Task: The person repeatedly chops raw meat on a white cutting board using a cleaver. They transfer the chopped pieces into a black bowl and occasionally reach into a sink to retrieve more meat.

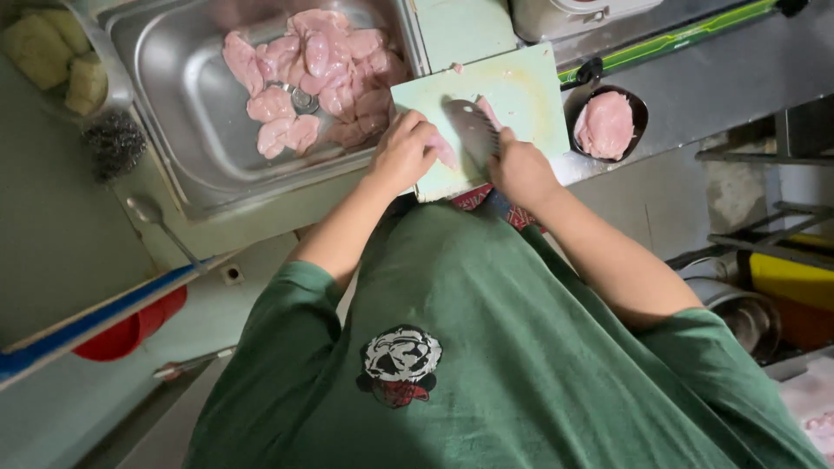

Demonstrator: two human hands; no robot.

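My left hand presses down on a piece of raw pink chicken lying on a pale green cutting board. My right hand grips the handle of a broad cleaver, whose blade lies flat over the meat. Only a sliver of the chicken shows between the two hands. My green shirt fills the lower half of the view.
A steel sink at the left holds several raw chicken pieces. A dark bowl with cut chicken sits right of the board. Sponges, a steel scourer, a ladle and a red bucket are at the left.
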